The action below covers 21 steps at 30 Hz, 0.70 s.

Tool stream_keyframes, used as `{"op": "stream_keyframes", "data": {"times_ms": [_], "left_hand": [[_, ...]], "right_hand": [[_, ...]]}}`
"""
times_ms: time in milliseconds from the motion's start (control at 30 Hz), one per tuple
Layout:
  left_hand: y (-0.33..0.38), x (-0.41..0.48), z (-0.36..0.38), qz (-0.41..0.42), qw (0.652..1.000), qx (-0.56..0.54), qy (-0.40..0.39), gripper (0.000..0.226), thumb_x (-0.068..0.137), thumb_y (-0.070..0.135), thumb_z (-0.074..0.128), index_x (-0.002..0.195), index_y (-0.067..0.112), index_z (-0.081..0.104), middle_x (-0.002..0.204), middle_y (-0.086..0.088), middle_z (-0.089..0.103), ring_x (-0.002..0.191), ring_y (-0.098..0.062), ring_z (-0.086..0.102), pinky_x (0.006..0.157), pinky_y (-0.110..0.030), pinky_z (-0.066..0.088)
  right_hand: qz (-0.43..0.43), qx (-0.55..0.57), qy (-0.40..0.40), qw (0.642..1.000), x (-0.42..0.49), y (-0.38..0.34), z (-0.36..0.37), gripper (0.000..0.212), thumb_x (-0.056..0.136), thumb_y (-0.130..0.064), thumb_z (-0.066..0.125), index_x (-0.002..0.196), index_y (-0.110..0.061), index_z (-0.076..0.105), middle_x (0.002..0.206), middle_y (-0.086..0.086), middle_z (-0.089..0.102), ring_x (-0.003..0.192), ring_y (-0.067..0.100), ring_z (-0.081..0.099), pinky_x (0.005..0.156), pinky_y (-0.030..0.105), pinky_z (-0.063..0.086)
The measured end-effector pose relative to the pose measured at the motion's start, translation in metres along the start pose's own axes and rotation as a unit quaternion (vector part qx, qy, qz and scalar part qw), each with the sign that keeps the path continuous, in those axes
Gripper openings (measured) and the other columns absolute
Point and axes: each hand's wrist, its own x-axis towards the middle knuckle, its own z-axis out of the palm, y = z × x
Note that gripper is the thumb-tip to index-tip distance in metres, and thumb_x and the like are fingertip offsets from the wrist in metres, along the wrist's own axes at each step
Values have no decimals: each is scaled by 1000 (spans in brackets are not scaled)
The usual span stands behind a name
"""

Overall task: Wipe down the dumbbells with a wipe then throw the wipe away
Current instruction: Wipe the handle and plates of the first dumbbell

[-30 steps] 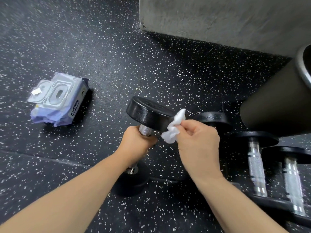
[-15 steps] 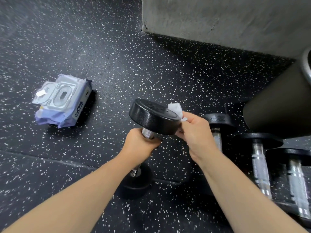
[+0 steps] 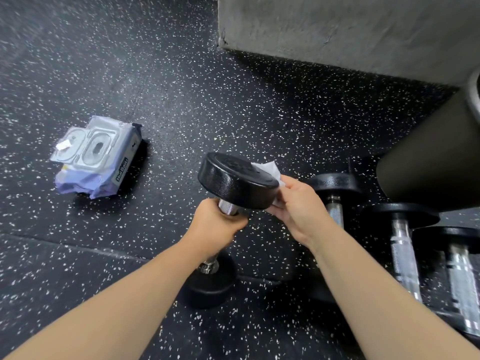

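A black dumbbell [image 3: 235, 183] with a chrome handle stands nearly upright, its lower head on the speckled floor. My left hand [image 3: 217, 226] grips the handle just under the upper head. My right hand [image 3: 298, 206] holds a white wipe [image 3: 268, 170] against the right side of that upper head; most of the wipe is hidden behind the head and my fingers. Three more dumbbells lie side by side on the right: one [image 3: 335, 201] close to my right hand, another [image 3: 404, 245] beyond it, and a third [image 3: 462, 276] by the frame edge.
An open pack of wipes [image 3: 97, 157] lies on the floor to the left. A grey concrete block [image 3: 337, 29] fills the upper right. A dark cylindrical roller [image 3: 428, 162] hangs over the lying dumbbells at the right.
My right hand has carried the wipe from the front edge of the upper head round to its right side. The dumbbell and my left hand have stayed nearly still.
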Motion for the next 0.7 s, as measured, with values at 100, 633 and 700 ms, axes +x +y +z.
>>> {"op": "stream_keyframes", "data": {"times_ms": [100,633,700], "left_hand": [[0,2,-1,-5,1000,-4,-13,33,57,12,57,41,24,32,47,5,25,44,-14,19,47,-27,18],[-2,4,-1,14,999,31,-35,45,73,-1,61,49,23,31,46,8,29,44,-12,23,45,-23,21],[-1,3,-2,18,998,29,-47,42,69,4,61,46,24,32,45,10,29,42,-11,22,45,-23,21]], "right_hand": [[-50,-128,65,988,6,-7,-14,32,86,5,48,81,-14,73,76,5,62,70,16,50,77,36,48],[-220,-276,-63,934,-34,-42,-19,36,93,-1,56,101,-32,72,100,-23,72,97,-3,66,83,10,48],[-244,-261,-71,931,-43,-39,-16,38,91,3,56,102,-28,73,105,-20,71,103,-4,65,89,10,47]]}}
